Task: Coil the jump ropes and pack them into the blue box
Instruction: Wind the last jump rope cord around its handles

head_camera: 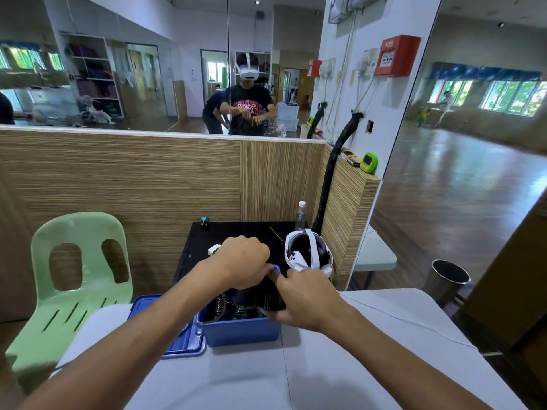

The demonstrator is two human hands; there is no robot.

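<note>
The blue box stands open on the grey table, with dark coiled rope lying inside it. Above the box I hold a black bundle of jump rope with both hands. My left hand is curled over its upper end, where a small blue tip shows between my fingers. My right hand grips the bundle from the right side, thumb underneath. Most of the bundle is hidden by my hands.
The blue lid lies left of the box. A light-green plastic chair stands at the left. Behind the box, a black cabinet carries a white headset and a water bottle. A metal bin is at right.
</note>
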